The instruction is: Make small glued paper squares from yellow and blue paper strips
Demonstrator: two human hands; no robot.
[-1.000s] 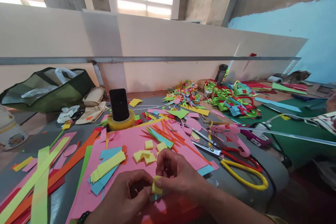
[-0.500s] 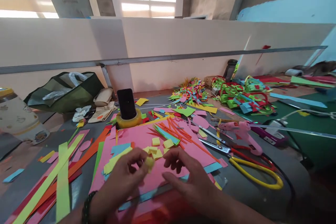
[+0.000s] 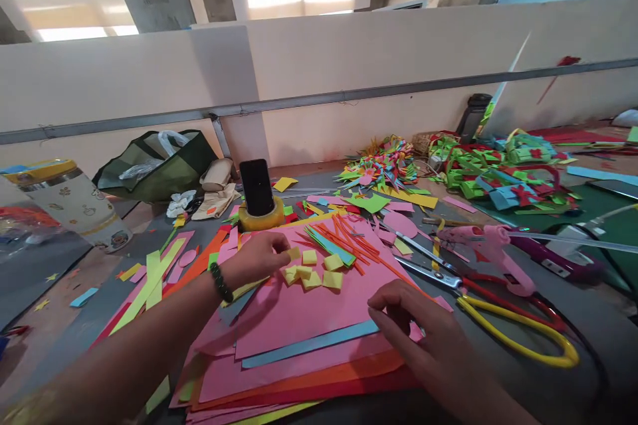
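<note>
Pinching a Folded Yellow Paper Square (image 3: 294, 253) Over the Pink Sheet (image 3: 294, 322)

The left hand (image 3: 260, 257), a dark beaded bracelet (image 3: 220, 282) at its wrist, was reaching across the far left part of the sheet. Its thumb and forefinger were drawn together on the square, at the left edge of a loose cluster of small yellow squares (image 3: 312, 280) lying on the pink paper. Whether the held square touched the sheet could not be told.

The right hand (image 3: 423, 325) hung near the sheet's right edge, fingers curved and thumb beneath, the gap narrow and nothing visible in it.

Just behind the cluster lay pointed green and blue strips (image 3: 329, 244) and thin orange strips (image 3: 366, 250). A light blue strip (image 3: 309, 344) ran along the sheet's near edge, with orange and red sheets (image 3: 294, 380) stacked below.

To the right, scissors (image 3: 518, 335) with yellow and red handles lay partly open, near a pink glue gun (image 3: 491, 254). Beyond the sheet, a phone (image 3: 258, 187) stood upright against a roll of yellow tape (image 3: 262, 218), and a heap of multicoloured paper pieces (image 3: 381, 165) sat farther right.
</note>
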